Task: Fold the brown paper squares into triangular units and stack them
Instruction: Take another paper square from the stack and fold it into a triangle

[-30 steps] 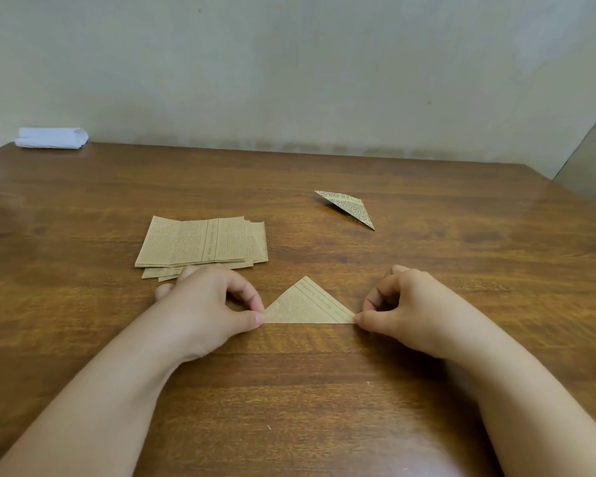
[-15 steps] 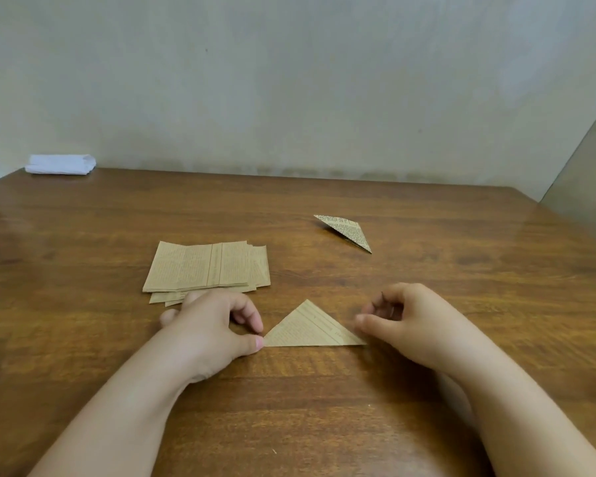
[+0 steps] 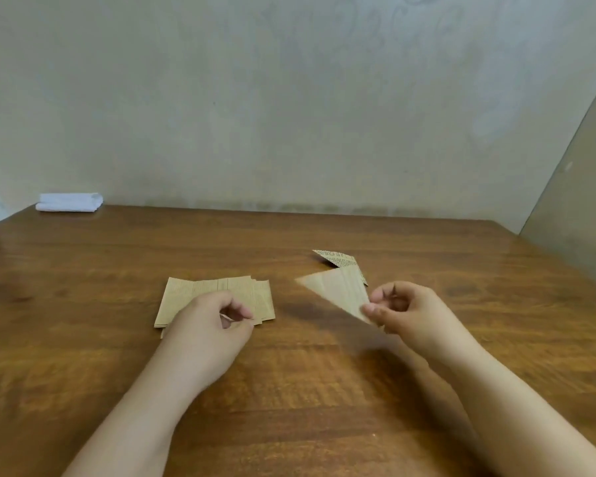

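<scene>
Both forearms are bare to the frame's edge; left hand (image 3: 209, 327) and right hand (image 3: 408, 313) wear no rings or gloves.

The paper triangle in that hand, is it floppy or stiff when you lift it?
Probably light: the right hand holds the folded triangle by one corner. It looks fairly stiff, since it sticks out flat without drooping. Blur hides any bending.

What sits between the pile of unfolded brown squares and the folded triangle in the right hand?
Nothing: the head view shows only bare table between the pile of squares and the triangle pinched by the right hand.
</scene>
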The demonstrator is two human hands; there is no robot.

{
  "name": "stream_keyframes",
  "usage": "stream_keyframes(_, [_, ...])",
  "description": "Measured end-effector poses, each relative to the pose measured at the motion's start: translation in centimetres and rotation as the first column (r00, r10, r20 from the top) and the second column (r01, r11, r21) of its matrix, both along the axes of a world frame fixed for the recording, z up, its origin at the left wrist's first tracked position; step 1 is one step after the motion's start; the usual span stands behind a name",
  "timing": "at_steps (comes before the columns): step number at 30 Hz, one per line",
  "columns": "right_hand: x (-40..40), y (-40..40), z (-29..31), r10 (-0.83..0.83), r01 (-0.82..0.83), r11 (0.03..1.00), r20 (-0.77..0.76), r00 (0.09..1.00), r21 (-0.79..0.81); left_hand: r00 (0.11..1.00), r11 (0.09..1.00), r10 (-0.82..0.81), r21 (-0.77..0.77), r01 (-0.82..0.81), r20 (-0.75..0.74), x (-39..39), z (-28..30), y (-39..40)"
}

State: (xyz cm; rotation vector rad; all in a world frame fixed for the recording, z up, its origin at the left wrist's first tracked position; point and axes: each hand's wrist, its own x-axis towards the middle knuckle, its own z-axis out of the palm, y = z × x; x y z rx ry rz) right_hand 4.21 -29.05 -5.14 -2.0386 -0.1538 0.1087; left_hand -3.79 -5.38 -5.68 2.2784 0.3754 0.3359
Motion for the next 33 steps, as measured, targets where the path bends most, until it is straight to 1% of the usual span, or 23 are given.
stream_keyframes(1, [1.2, -0.3, 0.4, -0.075, 0.075, 0.996, 0.022, 0.997, 0.039, 1.0, 1.0, -0.016, 0.011, 0.016, 0.013, 0.3, 0.6, 0.3])
stream_keyframes(2, [2.6, -0.4, 0.5, -0.126, 0.124, 0.992, 0.048, 0.991, 0.038, 0.999, 0.999, -0.039, 0.039, 0.038, 0.012, 0.8, 1.2, 0.5])
stream_keyframes(5, [6.9, 0.3, -0.1, -0.189, 0.191, 0.982, 0.095, 0.977, -0.012, 0.996, 0.98, -0.09, 0.176, 0.091, -0.011, 2.7, 2.0, 1.4])
stream_keyframes(8, [10.0, 1.5, -1.5, -0.182, 0.194, 0.969, 0.088, 0.979, -0.154, 0.996, 0.961, -0.087, 0.265, 0.081, 0.011, 4.1, 1.2, 2.6])
stream_keyframes(10, [11.2, 1.9, -2.1, -0.178, 0.206, 0.943, 0.127, 0.976, -0.261, 0.996, 0.96, -0.081, 0.272, 0.068, 0.037, 4.3, -0.1, 3.6])
stream_keyframes(12, [11.9, 2.3, -2.2, -0.161, 0.206, 0.925, 0.162, 0.974, -0.321, 0.996, 0.965, -0.064, 0.258, 0.047, 0.058, 4.0, -1.0, 4.5])
stream_keyframes(15, [12.5, 2.8, -1.9, -0.101, 0.143, 0.907, 0.125, 0.987, -0.396, 0.999, 0.95, -0.032, 0.31, 0.031, -0.003, 4.0, -1.3, 6.0])
stream_keyframes(17, [12.6, 3.2, -1.5, -0.038, 0.085, 0.853, 0.101, 0.994, -0.515, 0.998, 0.934, 0.007, 0.357, 0.017, -0.066, 4.1, -1.1, 6.7])
stream_keyframes(18, [12.7, 3.5, -1.5, -0.018, 0.073, 0.808, 0.099, 0.995, -0.585, 0.995, 0.93, 0.028, 0.366, 0.009, -0.097, 4.1, -1.0, 7.0])
stream_keyframes(19, [12.8, 3.8, -1.5, -0.005, 0.077, 0.743, 0.11, 0.994, -0.665, 0.991, 0.932, 0.043, 0.363, 0.005, -0.125, 4.1, -1.0, 7.2])
stream_keyframes(20, [12.8, 4.2, -1.4, 0.008, 0.091, 0.658, 0.128, 0.992, -0.748, 0.988, 0.936, 0.048, 0.353, 0.007, -0.148, 4.1, -1.0, 7.3])
stream_keyframes(21, [12.6, 4.8, -1.3, 0.026, 0.115, 0.574, 0.158, 0.987, -0.811, 0.985, 0.94, 0.042, 0.34, 0.018, -0.168, 4.1, -1.1, 7.3])
stream_keyframes(22, [12.2, 5.4, -1.1, 0.054, 0.147, 0.525, 0.205, 0.977, -0.838, 0.982, 0.944, 0.025, 0.329, 0.039, -0.187, 4.0, -1.3, 7.3])
stream_keyframes(23, [11.6, 6.2, -1.0, 0.096, 0.179, 0.53, 0.268, 0.959, -0.829, 0.978, 0.945, 0.003, 0.321, 0.066, -0.208, 4.0, -1.3, 7.3])
stream_keyframes(24, [10.9, 7.1, -0.9, 0.154, 0.188, 0.585, 0.335, 0.929, -0.789, 0.974, 0.945, -0.019, 0.314, 0.092, -0.227, 3.9, -1.4, 7.2])
stream_keyframes(25, [10.0, 8.2, -0.9, 0.23, 0.145, 0.663, 0.384, 0.894, -0.735, 0.969, 0.945, -0.037, 0.306, 0.113, -0.243, 3.9, -1.4, 7.1])
stream_keyframes(26, [8.9, 9.6, -0.9, 0.308, 0.048, 0.731, 0.392, 0.867, -0.681, 0.966, 0.946, -0.049, 0.299, 0.126, -0.254, 3.9, -1.4, 7.1])
stream_keyframes(27, [7.9, 11.0, -0.9, 0.376, -0.07, 0.767, 0.358, 0.855, -0.637, 0.964, 0.946, -0.056, 0.294, 0.135, -0.261, 3.8, -1.4, 7.0])
stream_keyframes(28, [7.3, 12.4, -1.1, 0.428, -0.171, 0.764, 0.289, 0.857, -0.622, 0.962, 0.945, -0.061, 0.294, 0.141, -0.264, 3.8, -1.5, 7.0])
stream_keyframes(29, [6.9, 13.7, -1.3, 0.466, -0.235, 0.725, 0.21, 0.859, -0.647, 0.963, 0.945, -0.066, 0.295, 0.145, -0.262, 3.8, -1.5, 7.0])
stream_keyframes(31, [6.7, 15.6, -1.8, 0.486, -0.263, 0.633, 0.11, 0.867, -0.728, 0.965, 0.946, -0.07, 0.291, 0.145, -0.251, 3.7, -1.6, 7.0])
stream_keyframes(32, [6.7, 16.1, -2.1, 0.482, -0.261, 0.619, 0.096, 0.871, -0.741, 0.966, 0.947, -0.071, 0.288, 0.143, -0.247, 3.7, -1.6, 7.0])
stream_keyframes(33, [6.7, 16.5, -2.2, 0.475, -0.26, 0.636, 0.103, 0.874, -0.727, 0.967, 0.947, -0.074, 0.288, 0.145, -0.243, 3.6, -1.5, 7.0])
